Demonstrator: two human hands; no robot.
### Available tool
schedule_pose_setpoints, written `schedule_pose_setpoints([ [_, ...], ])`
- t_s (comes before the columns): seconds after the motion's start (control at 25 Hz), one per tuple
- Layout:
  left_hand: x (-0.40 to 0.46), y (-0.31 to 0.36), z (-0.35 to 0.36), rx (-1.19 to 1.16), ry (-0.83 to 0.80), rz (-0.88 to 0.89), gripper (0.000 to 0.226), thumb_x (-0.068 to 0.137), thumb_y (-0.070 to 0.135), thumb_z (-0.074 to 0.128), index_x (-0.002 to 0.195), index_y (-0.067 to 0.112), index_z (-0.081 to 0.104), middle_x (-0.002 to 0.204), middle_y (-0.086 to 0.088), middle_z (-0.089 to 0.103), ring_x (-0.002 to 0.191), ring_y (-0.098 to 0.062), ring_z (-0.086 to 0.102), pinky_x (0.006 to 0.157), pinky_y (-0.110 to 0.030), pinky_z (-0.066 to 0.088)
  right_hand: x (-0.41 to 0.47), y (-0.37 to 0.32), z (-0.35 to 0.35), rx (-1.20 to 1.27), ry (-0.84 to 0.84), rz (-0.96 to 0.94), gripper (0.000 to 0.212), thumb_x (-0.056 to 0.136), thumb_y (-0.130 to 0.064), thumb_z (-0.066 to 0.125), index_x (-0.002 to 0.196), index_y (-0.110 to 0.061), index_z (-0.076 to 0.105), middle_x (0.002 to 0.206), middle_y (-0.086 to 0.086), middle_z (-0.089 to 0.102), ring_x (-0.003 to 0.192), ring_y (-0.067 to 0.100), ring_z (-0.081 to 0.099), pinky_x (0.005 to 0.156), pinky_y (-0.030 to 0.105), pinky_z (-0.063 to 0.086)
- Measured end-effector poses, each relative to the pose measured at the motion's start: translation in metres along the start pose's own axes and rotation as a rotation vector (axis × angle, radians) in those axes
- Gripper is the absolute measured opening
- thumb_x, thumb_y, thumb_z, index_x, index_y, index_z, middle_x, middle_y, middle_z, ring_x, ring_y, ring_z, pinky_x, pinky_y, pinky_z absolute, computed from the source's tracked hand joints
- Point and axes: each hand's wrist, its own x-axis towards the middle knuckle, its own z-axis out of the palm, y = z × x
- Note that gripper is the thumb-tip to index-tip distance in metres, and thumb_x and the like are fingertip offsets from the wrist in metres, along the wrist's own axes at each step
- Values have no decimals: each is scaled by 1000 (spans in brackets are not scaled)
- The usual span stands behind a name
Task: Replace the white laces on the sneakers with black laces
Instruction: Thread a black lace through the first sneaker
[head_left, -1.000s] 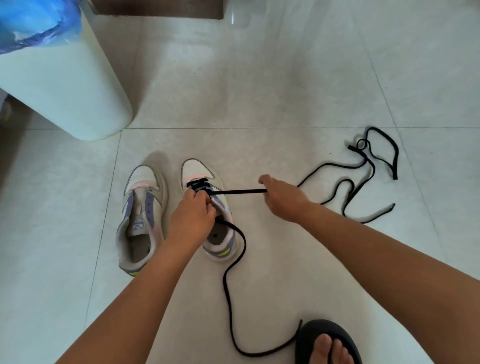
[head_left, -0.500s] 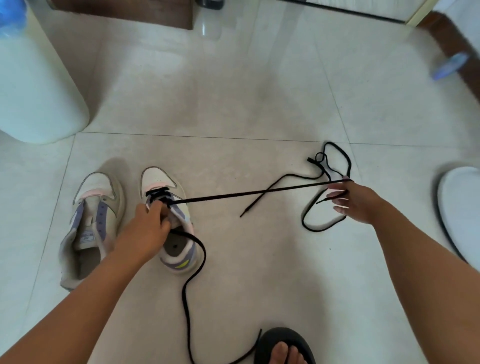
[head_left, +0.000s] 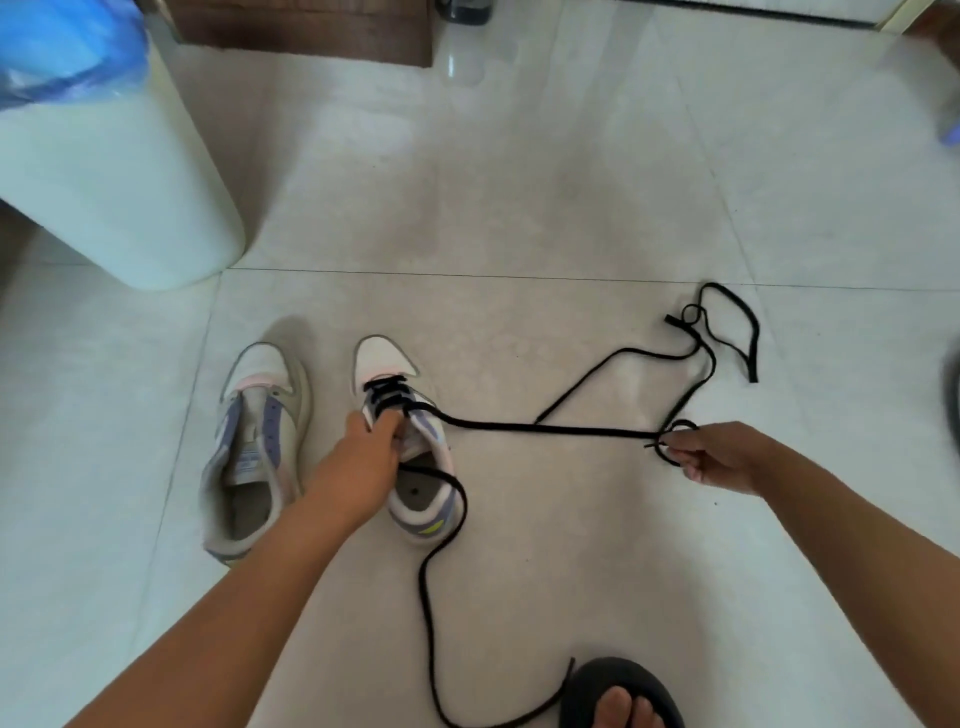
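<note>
Floor: pale glossy tiles (head_left: 519, 182), where both sneakers and the laces lie.
Left hand (head_left: 363, 457): my fingers curl round the tongue and upper edge of the right-hand sneaker (head_left: 410, 447) and pin it down.
Right hand (head_left: 717, 457): thumb and fingertips pinch the black lace (head_left: 545, 428) near its tip, well out to the right of the shoe.
Lace run: from the upper eyelets it stretches nearly straight and taut to my right hand, long axis left to right across the floor. Its other half drops out of the shoe, loops past the heel and trails toward my sandalled foot (head_left: 618, 696).
Progress: I count about three black crossings at the toe end; the eyelets nearer the ankle look unlaced, by my guess.
Other sneaker (head_left: 254, 441): just to the left, no lace in it.
Second black lace (head_left: 727, 332): loose in a tangle beyond my right hand, and it seems to cross the one I pinch, so a snag is possible.
Next move, as I judge it: the tip must come back leftward to the next eyelet, under my left hand, which is the nearer one.
Behind: a pale bin (head_left: 104, 171) with a blue liner.
</note>
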Motion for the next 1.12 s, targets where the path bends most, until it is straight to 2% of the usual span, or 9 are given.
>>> schedule_pose_setpoints([
  [0.12,-5,6,4,54,-11,58,27,100,32,34,122,21,43,111,-9,38,92,-29,52,72,-35,42,-22,21,85,206,-300,142,10,91,3,52,82,1,58,65,15,66,49,14,64,47,21,53],
  [0.24,-6,11,7,47,132,63,27,98,33,40,117,19,53,112,-9,40,100,-27,46,80,-37,44,-43,15,145,232,-411,54,13,90,6,52,80,1,58,69,15,67,55,16,67,52,20,56],
  [0.4,-3,17,10,-73,304,58,25,94,30,51,110,15,64,117,-8,42,109,-25,42,88,-36,40,-57,-10,185,-18,-394,-216,14,86,8,57,84,-6,56,74,12,62,57,14,60,54,18,53],
  [0.52,1,19,15,-238,310,32,22,91,23,56,107,13,68,116,-7,42,111,-24,42,93,-35,40,-57,-21,195,-338,-349,-461,17,81,7,64,87,-7,56,74,10,63,63,17,61,57,19,53],
  [0.6,2,18,18,-292,305,31,21,90,19,59,106,12,69,114,-7,41,111,-24,42,95,-34,39,-58,-27,201,-438,-362,-552,21,79,9,66,83,-8,54,74,10,62,61,16,62,54,17,52],
  [0.76,3,18,19,-315,294,26,20,88,17,61,106,11,68,114,-5,39,112,-22,40,96,-32,38,-55,-34,212,-652,-389,-629,22,78,9,65,81,-9,53,77,14,63,63,19,63,60,24,54],
  [0.92,5,19,22,-341,297,0,20,87,17,63,105,11,69,114,-4,39,111,-21,40,97,-35,40,-55,-39,219,-802,-431,-649,24,79,6,68,78,-13,53,75,10,62,63,18,63,54,17,50],
  [1.04,4,22,26,-349,318,-20,18,88,16,63,103,10,70,115,-5,39,111,-22,39,96,-35,40,-55,-40,224,-800,-466,-579,21,82,-3,69,83,-11,49,68,11,62,50,14,62,47,19,49],
  [1.12,5,22,24,-376,311,-11,15,87,14,63,98,8,71,110,-2,37,110,-22,38,94,-29,38,-57,-35,223,-700,-453,-502,28,83,-14,71,95,-10,46,67,11,61,45,13,59,46,22,50],
])
